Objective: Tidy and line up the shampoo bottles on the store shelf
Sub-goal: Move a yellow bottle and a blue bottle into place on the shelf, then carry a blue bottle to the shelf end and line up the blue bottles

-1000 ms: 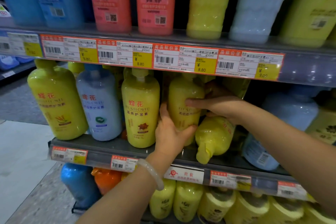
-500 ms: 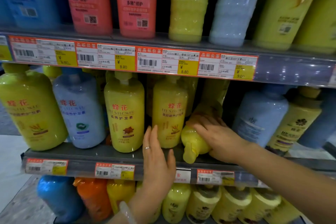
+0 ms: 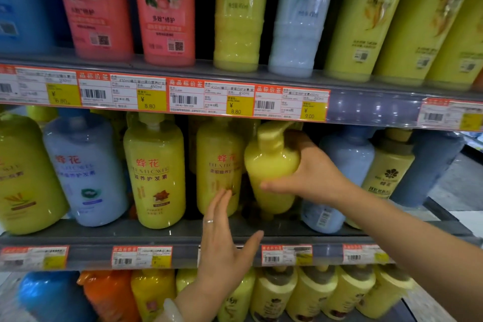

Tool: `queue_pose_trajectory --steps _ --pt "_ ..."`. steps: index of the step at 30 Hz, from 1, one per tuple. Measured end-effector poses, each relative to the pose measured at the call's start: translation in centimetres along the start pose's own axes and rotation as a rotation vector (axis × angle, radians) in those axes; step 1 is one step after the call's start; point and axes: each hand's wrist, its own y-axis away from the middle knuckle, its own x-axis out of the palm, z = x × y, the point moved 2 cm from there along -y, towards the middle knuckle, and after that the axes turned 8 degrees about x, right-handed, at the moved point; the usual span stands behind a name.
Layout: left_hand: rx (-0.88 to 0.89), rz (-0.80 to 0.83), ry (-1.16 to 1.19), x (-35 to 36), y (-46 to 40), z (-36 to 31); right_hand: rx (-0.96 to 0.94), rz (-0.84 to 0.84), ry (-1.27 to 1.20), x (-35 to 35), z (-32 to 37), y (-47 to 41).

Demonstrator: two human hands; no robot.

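Now we grip the yellow bottle (image 3: 271,165) in our right hand (image 3: 311,175), our flat, empty left hand (image 3: 222,240) steadying its neighbour (image 3: 217,165); we seat it upright, label forward.

Even, soft overhead light; deep shadow behind the bottles (image 3: 154,172). Small glare spots on their plastic. Slight motion blur softens the price tags (image 3: 211,98). Wide-angle distortion bends the shelf (image 3: 104,234) edges and corners.

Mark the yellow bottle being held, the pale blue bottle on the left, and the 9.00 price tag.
yellow bottle (image 3: 271,165), head view, upper body.
pale blue bottle (image 3: 83,172), head view, front label.
9.00 price tag (image 3: 292,103), head view, tag middle.
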Motion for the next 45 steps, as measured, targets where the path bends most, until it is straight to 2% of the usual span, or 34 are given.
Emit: queue_pose_trajectory --steps 4,7,11,14,20,26,29,33,35,38,40,42,45 --pt "0.017 0.015 0.008 1.7 -2.5 -2.3 0.210 0.023 -0.331 -0.3 0.4 -0.6" --pt "-0.153 0.094 0.006 3.2 -4.1 -3.1 0.258 0.013 -0.258 -0.1 0.5 -0.7" --pt "-0.306 0.064 0.036 4.5 -4.6 -2.6 0.236 0.041 -0.033 0.0 -0.2 0.2" --pt "-0.334 0.044 0.057 4.6 -4.3 -2.2 0.242 0.071 -0.166 1.5 -2.9 1.5" --pt "-0.298 0.074 0.015 4.6 -4.4 -1.6 0.329 0.116 -0.408 5.3 -6.9 3.0" --pt "-0.248 0.145 0.021 4.0 -5.0 -1.1 0.246 0.098 -0.590 5.9 -7.2 1.8" --pt "-0.173 0.143 -0.118 1.8 -4.2 -1.2 0.230 0.050 -0.566 6.0 -7.3 1.9" --pt "-0.095 -0.184 -0.149 -1.3 -2.5 -0.6 0.233 -0.128 -0.356 7.0 -7.2 2.7" --pt "-0.137 -0.294 -0.075 -1.4 -2.6 -0.1 0.232 -0.128 -0.325 7.1 -7.1 2.8" --pt "-0.185 -0.307 0.007 -0.7 -3.0 -0.2 0.237 -0.075 -0.373 7.3 -6.8 2.2" --pt "-0.010 -0.348 0.000 -0.1 -2.8 -0.8 0.285 -0.156 -0.344 7.7 -6.3 2.0" --pt "0.134 -0.319 -0.007 0.8 -2.5 -1.3 0.352 -0.263 -0.266 8.3 -5.5 1.9" --pt "0.192 -0.256 0.044 2.0 -2.3 -1.6 0.388 -0.307 -0.223 8.8 -4.7 1.7"
